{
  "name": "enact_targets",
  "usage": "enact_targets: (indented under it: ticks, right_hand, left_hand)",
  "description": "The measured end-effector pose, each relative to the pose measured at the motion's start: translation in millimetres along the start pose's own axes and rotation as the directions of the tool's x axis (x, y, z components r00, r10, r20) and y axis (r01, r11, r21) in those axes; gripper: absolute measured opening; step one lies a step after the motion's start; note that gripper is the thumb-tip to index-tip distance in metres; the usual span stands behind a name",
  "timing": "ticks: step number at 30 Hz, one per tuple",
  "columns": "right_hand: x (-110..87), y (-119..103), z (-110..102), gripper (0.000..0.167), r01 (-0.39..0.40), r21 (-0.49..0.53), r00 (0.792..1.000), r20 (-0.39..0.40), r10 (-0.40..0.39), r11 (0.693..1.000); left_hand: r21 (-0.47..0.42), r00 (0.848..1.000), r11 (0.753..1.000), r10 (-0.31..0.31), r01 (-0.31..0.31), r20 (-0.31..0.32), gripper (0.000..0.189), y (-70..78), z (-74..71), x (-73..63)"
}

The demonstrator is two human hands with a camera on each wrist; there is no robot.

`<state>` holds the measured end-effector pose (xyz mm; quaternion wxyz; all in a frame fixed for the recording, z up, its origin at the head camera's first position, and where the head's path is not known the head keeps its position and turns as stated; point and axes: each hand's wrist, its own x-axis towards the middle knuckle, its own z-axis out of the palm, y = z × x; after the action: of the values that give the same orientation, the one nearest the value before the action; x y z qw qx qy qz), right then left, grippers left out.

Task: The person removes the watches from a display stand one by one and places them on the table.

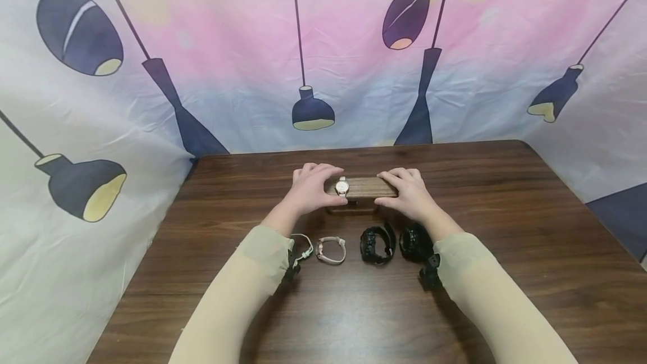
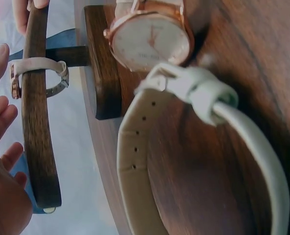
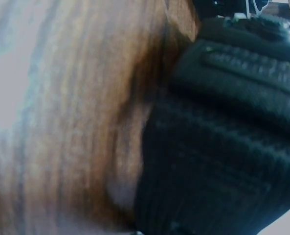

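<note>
A wooden T-shaped watch stand [image 1: 371,187] stands toward the back of the table, with a pale-strapped round watch [image 1: 342,187] fastened around its bar, left of the middle. My left hand [image 1: 309,190] is at the bar's left end beside that watch; the left wrist view shows its fingers [image 2: 5,115] loosely spread alongside the bar. My right hand [image 1: 408,195] holds the bar's right end between thumb and fingers. In front lie a white-strapped watch [image 1: 305,247], a pink-beige watch [image 1: 331,250], a black watch [image 1: 376,245] and another black watch [image 1: 415,242].
The dark wooden table [image 1: 354,313] runs back to a hanging cloth [image 1: 253,72] printed with lamps. Both forearms pass close beside the outer watches. A black watch strap fills much of the right wrist view, which hides my right hand's fingers there.
</note>
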<state>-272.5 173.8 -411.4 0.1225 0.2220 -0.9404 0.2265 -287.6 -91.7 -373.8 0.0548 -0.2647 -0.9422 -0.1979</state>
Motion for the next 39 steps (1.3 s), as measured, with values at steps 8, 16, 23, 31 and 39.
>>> enact_targets:
  ticks: [8,16,23,31,39]
  right_hand:
    - [0.7,-1,-2,0.062,0.006,0.0,1.0,-0.014,-0.006,1.0]
    - [2.9,-1,4,0.063,0.024,-0.002,1.0,-0.011,-0.024,1.0]
    - [1.9,-3,0,0.063,0.001,0.005,1.0,-0.005,-0.001,1.0]
    - [1.2,-2,0,0.063,0.007,0.001,1.0,0.002,-0.007,1.0]
    - [-0.7,-2,-2,0.062,0.004,0.007,1.0,0.011,-0.004,1.0]
  left_hand:
    - [0.033,0.999,0.999,-0.025,0.024,0.031,0.071,2.5,2.6,4.0]
    - [0.139,0.998,0.99,-0.03,0.021,0.06,0.068,1.5,3.4,3.6]
    - [0.169,0.999,0.986,-0.011,0.003,0.048,0.065,3.6,4.1,5.4]
    - [0.21,1.0,0.978,-0.005,0.002,0.014,0.066,-1.5,4.1,1.3]
    - [0.187,1.0,0.982,-0.009,0.01,-0.009,0.065,-6.5,4.5,-3.3]
